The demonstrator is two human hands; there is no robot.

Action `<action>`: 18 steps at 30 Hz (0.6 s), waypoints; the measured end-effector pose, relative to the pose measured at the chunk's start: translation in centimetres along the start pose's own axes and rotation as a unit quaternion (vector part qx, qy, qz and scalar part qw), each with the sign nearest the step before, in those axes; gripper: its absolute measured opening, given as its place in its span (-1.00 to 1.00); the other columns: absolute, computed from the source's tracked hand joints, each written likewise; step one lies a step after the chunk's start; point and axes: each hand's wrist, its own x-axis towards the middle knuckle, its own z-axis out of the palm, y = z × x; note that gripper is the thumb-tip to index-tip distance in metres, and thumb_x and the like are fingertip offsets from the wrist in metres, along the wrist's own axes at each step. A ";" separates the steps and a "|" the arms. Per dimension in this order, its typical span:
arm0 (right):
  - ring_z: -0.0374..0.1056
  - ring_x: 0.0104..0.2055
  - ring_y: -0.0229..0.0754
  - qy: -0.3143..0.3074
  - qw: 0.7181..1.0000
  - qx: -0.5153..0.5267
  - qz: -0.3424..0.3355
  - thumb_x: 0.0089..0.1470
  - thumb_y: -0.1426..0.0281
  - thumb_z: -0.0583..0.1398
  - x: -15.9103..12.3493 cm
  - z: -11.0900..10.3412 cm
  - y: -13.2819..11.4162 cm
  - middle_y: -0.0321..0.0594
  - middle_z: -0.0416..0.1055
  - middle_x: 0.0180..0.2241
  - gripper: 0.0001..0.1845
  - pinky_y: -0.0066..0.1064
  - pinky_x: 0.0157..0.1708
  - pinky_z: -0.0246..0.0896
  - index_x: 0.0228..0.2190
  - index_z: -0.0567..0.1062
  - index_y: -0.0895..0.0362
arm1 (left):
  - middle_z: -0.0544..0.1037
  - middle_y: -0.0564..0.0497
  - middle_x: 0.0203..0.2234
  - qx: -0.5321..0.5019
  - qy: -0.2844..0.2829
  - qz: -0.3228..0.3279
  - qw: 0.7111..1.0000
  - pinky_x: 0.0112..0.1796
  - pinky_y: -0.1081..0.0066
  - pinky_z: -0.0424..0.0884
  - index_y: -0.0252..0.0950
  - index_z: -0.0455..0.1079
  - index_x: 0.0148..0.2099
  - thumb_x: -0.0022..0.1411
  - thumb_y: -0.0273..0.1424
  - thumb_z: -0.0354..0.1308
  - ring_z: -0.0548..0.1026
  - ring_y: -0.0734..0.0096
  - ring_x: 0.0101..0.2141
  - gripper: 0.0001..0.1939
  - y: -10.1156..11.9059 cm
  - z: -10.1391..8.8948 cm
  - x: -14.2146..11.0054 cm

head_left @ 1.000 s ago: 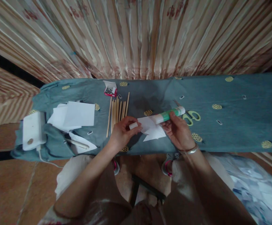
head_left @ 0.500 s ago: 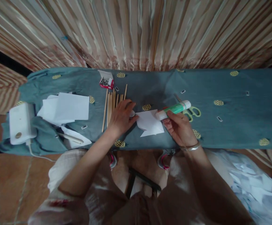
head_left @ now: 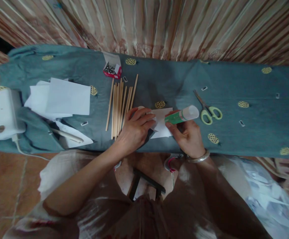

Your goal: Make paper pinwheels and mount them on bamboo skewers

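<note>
A green-and-white glue stick (head_left: 175, 118) is gripped in my right hand (head_left: 190, 137). It slants over the folded white paper (head_left: 162, 127), its white end raised to the right and its lower end hidden by my fingers; I cannot tell whether it touches the paper. My left hand (head_left: 137, 131) lies with outstretched fingers over the paper's left edge. Just beyond those fingers a small white round piece, perhaps the cap (head_left: 141, 107), shows in part. Thin wooden sticks (head_left: 117, 106) lie side by side left of the paper.
Green-handled scissors (head_left: 208, 111) lie to the right. A red box of small metal pieces (head_left: 112, 70) stands open behind the sticks. Farther left are white paper sheets (head_left: 69, 96), a pale pen-like tool (head_left: 68, 135) on a paper piece, and a white corded device (head_left: 3, 113).
My left fingers have come across onto the paper. The glue stick has shifted over the paper with my right hand and its grip has changed. The view has tilted, raising the table in the picture.
</note>
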 end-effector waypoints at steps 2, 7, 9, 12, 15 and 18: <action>0.41 -0.36 -0.10 0.005 0.999 -0.034 -0.003 0.10 0.14 0.22 0.0 0.1 -0.1 -0.11 0.53 -0.30 -0.61 -0.26 -0.32 0.28 -0.17 0.50 0.16 | 0.57 -0.02 0.01 0.005 -0.016 -0.006 1.000 0.23 -0.06 0.01 -0.22 0.50 -0.08 0.34 -0.48 0.00 0.31 0.14 0.18 -0.75 0.0 0.2 0.2; 0.42 -0.35 -0.09 0.015 0.998 -0.067 -0.012 0.09 0.10 0.22 0.1 0.3 0.0 -0.13 0.52 -0.38 -0.65 -0.26 -0.31 0.29 -0.28 0.51 0.14 | 0.59 0.01 -0.04 0.010 -0.029 -0.007 1.000 0.26 -0.08 -0.08 -0.20 0.51 -0.12 0.37 -0.44 0.00 0.29 0.15 0.19 -0.76 -0.2 0.7 0.7; 0.44 -0.27 -0.06 0.021 0.999 -0.043 -0.007 0.09 0.10 0.23 0.1 0.2 0.2 -0.13 0.52 -0.35 -0.64 -0.24 -0.25 0.31 -0.24 0.51 0.14 | 0.59 0.01 -0.04 0.015 -0.028 -0.002 0.999 0.27 -0.07 -0.08 -0.21 0.50 -0.11 0.37 -0.45 0.00 0.29 0.16 0.19 -0.76 -0.2 0.7 0.7; 0.45 -0.21 -0.07 0.043 0.999 0.011 -0.005 0.10 0.13 0.24 0.2 -0.1 0.5 -0.13 0.53 -0.26 -0.65 -0.21 -0.17 0.33 -0.17 0.50 0.10 | 0.58 0.00 -0.06 0.035 -0.023 0.006 0.999 0.27 -0.04 -0.07 -0.22 0.49 -0.10 0.38 -0.45 -0.01 0.31 0.19 0.18 -0.77 -0.1 0.7 0.6; 0.45 -0.21 -0.09 0.047 0.997 0.055 -0.015 0.12 0.14 0.24 0.4 -0.4 0.7 -0.15 0.52 -0.23 -0.70 -0.21 -0.15 0.34 -0.19 0.51 0.06 | 0.58 0.00 -0.08 0.054 -0.018 0.013 0.998 0.27 -0.02 -0.04 -0.24 0.47 -0.10 0.39 -0.45 -0.02 0.31 0.20 0.18 -0.78 -0.1 0.6 0.6; 0.45 -0.21 -0.07 0.047 0.998 0.031 -0.018 0.11 0.14 0.24 0.4 -0.4 0.7 -0.14 0.53 -0.25 -0.68 -0.21 -0.17 0.34 -0.18 0.50 0.07 | 0.58 0.01 -0.06 0.055 -0.014 0.018 0.998 0.27 -0.02 -0.01 -0.22 0.46 -0.10 0.39 -0.45 -0.03 0.32 0.22 0.18 -0.77 0.0 0.6 0.5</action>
